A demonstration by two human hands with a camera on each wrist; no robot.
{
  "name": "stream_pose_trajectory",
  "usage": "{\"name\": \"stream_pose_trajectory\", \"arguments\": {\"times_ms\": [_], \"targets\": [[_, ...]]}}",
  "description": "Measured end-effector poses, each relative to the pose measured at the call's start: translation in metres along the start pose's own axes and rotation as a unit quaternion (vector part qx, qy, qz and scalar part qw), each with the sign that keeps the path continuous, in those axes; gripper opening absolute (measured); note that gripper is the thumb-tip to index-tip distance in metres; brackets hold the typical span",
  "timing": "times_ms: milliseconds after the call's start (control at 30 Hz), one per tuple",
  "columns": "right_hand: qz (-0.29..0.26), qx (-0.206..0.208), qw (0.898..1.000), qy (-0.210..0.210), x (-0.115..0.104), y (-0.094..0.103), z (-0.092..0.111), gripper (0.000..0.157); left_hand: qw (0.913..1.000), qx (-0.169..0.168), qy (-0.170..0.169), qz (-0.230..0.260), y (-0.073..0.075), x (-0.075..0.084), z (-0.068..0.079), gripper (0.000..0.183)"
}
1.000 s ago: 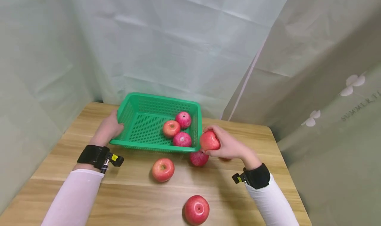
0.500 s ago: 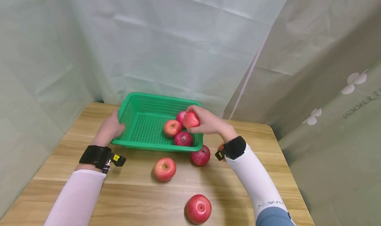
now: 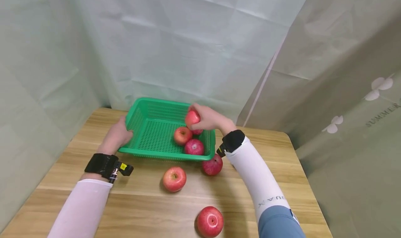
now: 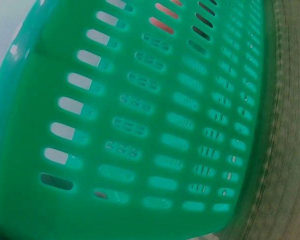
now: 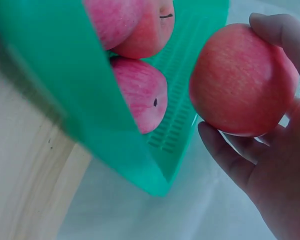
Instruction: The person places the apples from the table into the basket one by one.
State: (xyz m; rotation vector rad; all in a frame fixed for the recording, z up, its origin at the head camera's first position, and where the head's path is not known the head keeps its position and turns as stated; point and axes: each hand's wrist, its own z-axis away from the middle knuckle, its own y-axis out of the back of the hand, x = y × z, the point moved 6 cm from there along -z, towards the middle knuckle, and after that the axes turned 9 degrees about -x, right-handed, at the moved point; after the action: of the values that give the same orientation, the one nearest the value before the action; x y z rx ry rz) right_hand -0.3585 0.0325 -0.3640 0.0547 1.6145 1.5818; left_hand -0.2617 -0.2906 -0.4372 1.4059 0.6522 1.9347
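My right hand (image 3: pixel 208 117) grips a red apple (image 5: pixel 242 80) above the right back part of a green plastic basket (image 3: pixel 150 153). Below it in the basket lie three apples: a yellowish-red apple (image 3: pixel 183 136), a dark pink apple (image 3: pixel 194 147) and another pink apple (image 5: pixel 142 95), mostly hidden by the hand in the head view. My left hand (image 3: pixel 117 135) holds the basket's left rim, thumb on the inner side and the other fingers out of sight. In the left wrist view the basket's slotted side wall (image 4: pixel 135 125) fills most of the picture.
On the wooden table (image 3: pixel 141 203) in front of the basket lie a red apple (image 3: pixel 174 179), a darker apple (image 3: pixel 212 165) by the basket's right front corner, and a red apple (image 3: pixel 210 221) nearer the front. A pale curtain (image 3: pixel 188 50) hangs behind the table.
My right hand has carried the apple leftward and back, from beside the basket's right front corner to over its inside. The left hand stays on the rim.
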Motion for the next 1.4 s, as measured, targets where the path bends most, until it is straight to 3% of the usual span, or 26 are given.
{"name": "stream_pose_trajectory", "arguments": {"times_ms": [233,600,900,1133,1400], "targets": [[0.030,-0.008,0.999,-0.014,-0.007,-0.001,-0.025,0.061,1.0000,-0.002,0.006,-0.001,0.001,0.000,0.003,0.076],[0.079,-0.050,0.995,-0.018,-0.011,-0.017,-0.052,0.071,1.0000,-0.001,0.004,0.007,-0.001,-0.001,0.004,0.075],[0.091,-0.066,0.994,-0.014,-0.021,-0.029,-0.057,0.072,1.0000,0.000,0.004,0.008,-0.002,-0.002,0.005,0.076],[0.094,-0.080,0.992,-0.025,-0.017,-0.035,-0.057,0.068,1.0000,0.001,0.000,0.005,-0.004,0.001,0.006,0.076],[0.086,-0.054,0.994,-0.038,-0.008,-0.034,-0.057,0.062,0.9999,-0.004,0.002,0.011,-0.004,0.005,0.006,0.077]]}}
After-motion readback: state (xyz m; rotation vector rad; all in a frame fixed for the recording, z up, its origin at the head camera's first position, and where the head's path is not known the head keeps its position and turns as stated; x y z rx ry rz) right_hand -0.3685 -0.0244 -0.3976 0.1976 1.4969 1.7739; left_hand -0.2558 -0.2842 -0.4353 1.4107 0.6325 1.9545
